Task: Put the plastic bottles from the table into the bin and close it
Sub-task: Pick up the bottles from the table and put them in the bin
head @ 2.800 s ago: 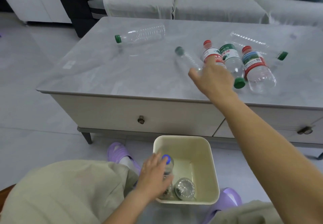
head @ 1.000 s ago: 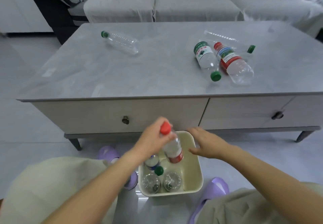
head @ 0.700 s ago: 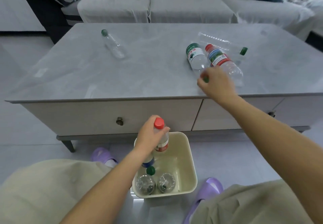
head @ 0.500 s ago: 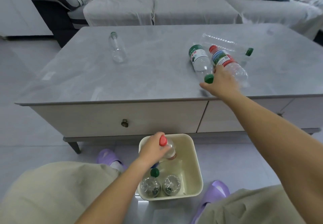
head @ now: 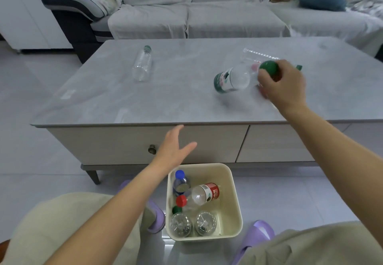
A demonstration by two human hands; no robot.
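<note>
Your left hand [head: 172, 148] has released the red-capped bottle [head: 199, 194] into the bin [head: 234, 202], now spread empty | right hand [head: 284, 86] grasps the green-capped bottle [head: 234, 77], lifted right of centre | more bottles remain.

Right hand [head: 284, 86] hides a red-capped bottle [head: 255, 66] — mostly.

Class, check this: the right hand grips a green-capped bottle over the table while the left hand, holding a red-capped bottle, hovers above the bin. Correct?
Not quite. In the head view the left hand is open and empty; the red-capped bottle already lies in the bin. The right hand does grip the green-capped bottle.
</note>
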